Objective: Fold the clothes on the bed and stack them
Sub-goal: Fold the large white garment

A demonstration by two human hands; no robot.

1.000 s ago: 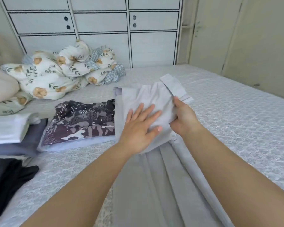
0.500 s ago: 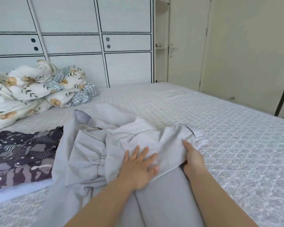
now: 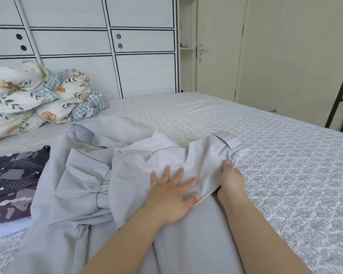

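Camouflage garment (image 3: 12, 184) nearer frame edge; left hand (image 3: 171, 196) flat, right hand (image 3: 231, 177) pinching grey garment (image 3: 127, 175).

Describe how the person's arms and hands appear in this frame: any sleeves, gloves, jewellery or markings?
Both forearms are bare as far as the frame shows; no sleeve edge is in view. The left hand and the right hand wear no gloves. No ring, watch, bracelet or marking shows on the visible fingers or wrists.
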